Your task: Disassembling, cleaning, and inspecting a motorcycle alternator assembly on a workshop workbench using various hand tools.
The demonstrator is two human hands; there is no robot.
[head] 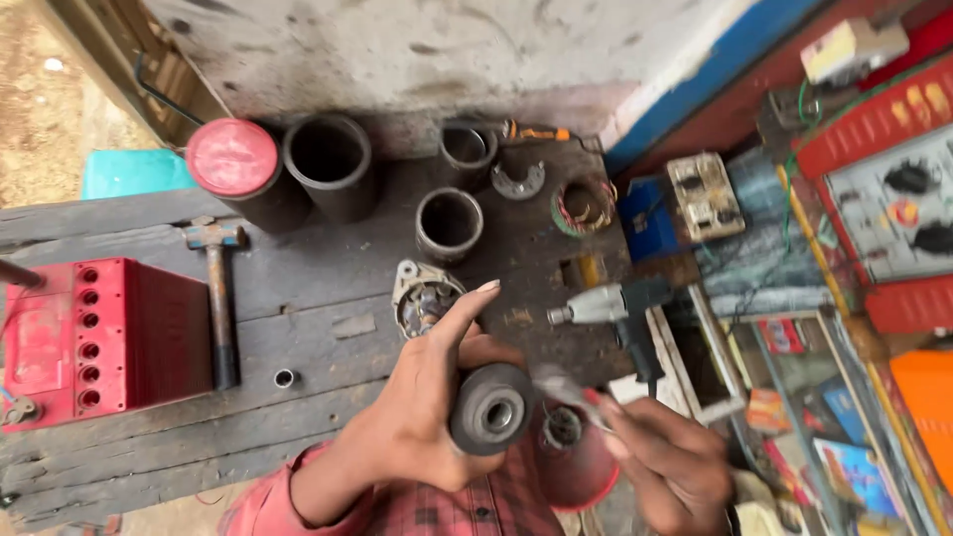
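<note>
Your left hand (437, 397) is wrapped around a dark round metal part (491, 409), a thick disc with a bored hub facing the camera; the thumb and fingers close firmly on its rim while the index finger sticks straight out toward 12 o'clock. That part sits low in the middle of the view, held above the bench.

Your right hand (670, 457), at about 3 o'clock from the disc, pinches a slim red-handled tool (574, 392) whose blurred tip points toward the disc's edge; I cannot tell whether the tip touches it. Below and between your hands, at 6 o'clock from the disc, stands a red round container (586, 474) with a small metal piece inside.

On the wooden bench (298, 288), at 12 o'clock from your left hand, lies a motor end housing (425, 296), and beyond it a short steel sleeve (449, 224). Farther toward 11 o'clock stand a dark open cylinder (330, 164) and a cylinder with a red cap (236, 164). A hammer (219, 298) lies at 9 o'clock, with a red ribbed battery case (94, 337) beyond it and a small metal ring (285, 377) near the hammer's handle end. At 2 o'clock rests a grey power tool (615, 308).
</note>
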